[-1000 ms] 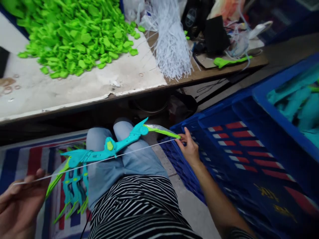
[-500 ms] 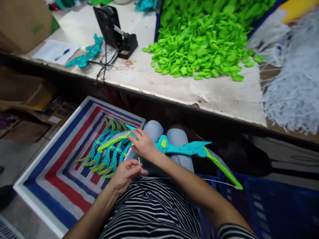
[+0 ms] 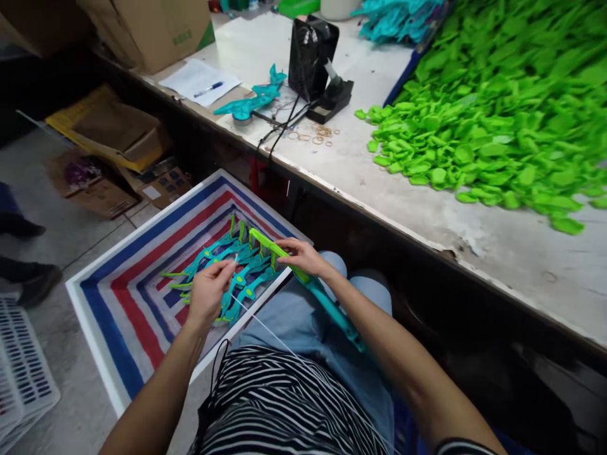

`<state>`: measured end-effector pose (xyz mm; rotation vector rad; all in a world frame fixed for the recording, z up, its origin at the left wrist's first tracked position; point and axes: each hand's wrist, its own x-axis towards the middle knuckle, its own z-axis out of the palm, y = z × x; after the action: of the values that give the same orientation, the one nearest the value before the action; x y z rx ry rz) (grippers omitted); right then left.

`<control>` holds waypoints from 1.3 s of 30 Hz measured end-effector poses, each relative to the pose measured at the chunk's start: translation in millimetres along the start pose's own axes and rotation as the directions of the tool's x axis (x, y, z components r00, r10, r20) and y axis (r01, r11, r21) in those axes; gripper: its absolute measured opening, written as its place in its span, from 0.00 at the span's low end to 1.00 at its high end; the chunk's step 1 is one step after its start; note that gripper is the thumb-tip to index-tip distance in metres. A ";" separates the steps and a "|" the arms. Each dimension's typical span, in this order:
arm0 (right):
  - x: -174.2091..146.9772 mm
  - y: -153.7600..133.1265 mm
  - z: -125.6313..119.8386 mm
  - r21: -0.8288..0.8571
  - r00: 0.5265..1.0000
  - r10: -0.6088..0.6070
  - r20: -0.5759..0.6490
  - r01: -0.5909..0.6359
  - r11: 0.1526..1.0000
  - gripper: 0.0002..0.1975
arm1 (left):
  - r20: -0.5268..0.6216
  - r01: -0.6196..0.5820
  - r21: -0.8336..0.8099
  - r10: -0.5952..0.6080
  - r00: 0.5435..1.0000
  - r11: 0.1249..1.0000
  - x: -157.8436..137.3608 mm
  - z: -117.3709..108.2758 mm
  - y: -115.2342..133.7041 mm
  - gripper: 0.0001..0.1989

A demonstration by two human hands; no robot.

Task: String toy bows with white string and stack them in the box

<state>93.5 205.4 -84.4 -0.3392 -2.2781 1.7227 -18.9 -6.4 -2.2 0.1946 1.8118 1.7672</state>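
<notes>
A toy bow with a teal grip and lime-green limbs (image 3: 329,303) slants across my lap. My right hand (image 3: 303,258) is wrapped round it near the upper green limb. Between the pinched fingers of my left hand (image 3: 211,292) is the end of a white string (image 3: 268,328). That string runs taut back over my striped shirt toward the bow's lower end, which my right forearm partly hides. Below and behind my left hand, several similar bows (image 3: 244,278) lie side by side in a white-rimmed tray (image 3: 92,332) lined with striped sheeting.
On the worktable (image 3: 379,202) are a heap of green plastic pieces (image 3: 450,145), a small black fan (image 3: 310,57), a teal bow part (image 3: 256,100), rubber bands (image 3: 322,133) and paper (image 3: 183,76). Cardboard boxes (image 3: 156,28), a white basket (image 3: 28,366) and another person's foot (image 3: 38,281) are at left.
The bow has swung from lying crosswise to pointing away and left. My left hand has drawn the string end forward, toward the upper limb. The view has turned left.
</notes>
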 end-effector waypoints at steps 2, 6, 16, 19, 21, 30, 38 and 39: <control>-4.8 1.1 -0.4 0.047 1.000 0.029 -0.005 -0.029 0.998 0.24 | 0.033 -0.059 0.118 0.056 0.998 0.991 15.0 4.3 5.9 0.15; -10.7 -2.9 1.1 0.061 0.998 0.057 0.017 -0.058 0.996 0.25 | 0.149 -0.214 0.275 0.178 0.973 0.938 33.5 16.4 11.5 0.13; -10.4 -4.2 2.8 0.001 0.999 0.053 0.010 -0.053 0.999 0.25 | 0.310 -0.462 0.374 0.361 0.879 0.804 47.6 15.8 10.2 0.09; -10.5 -3.4 3.2 0.013 0.999 0.053 0.007 -0.053 0.999 0.25 | 0.291 -0.445 0.361 0.354 0.889 0.820 49.4 16.2 10.4 0.10; -10.4 -3.1 2.8 0.014 0.998 0.059 0.004 -0.059 0.998 0.25 | 0.274 -0.410 0.343 0.328 0.904 0.845 49.6 16.6 9.7 0.10; -11.4 -5.0 3.9 0.035 0.998 0.070 -0.007 -0.069 0.997 0.26 | 0.270 -0.325 0.260 0.255 0.928 0.909 49.9 25.0 8.3 0.10; -16.3 -3.8 10.1 0.008 0.999 0.020 -0.040 -0.020 1.000 0.26 | 0.387 -0.009 0.003 0.007 0.922 1.000 53.4 31.1 9.3 0.25; -16.6 -5.8 10.9 -0.020 0.999 0.006 -0.045 -0.007 1.000 0.25 | 0.403 0.021 -0.015 -0.013 0.915 1.000 54.2 31.5 9.0 0.26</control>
<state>105.2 188.4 -82.8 -0.3863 -2.2667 1.6791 -49.8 48.6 -8.5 0.4969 1.4917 1.5900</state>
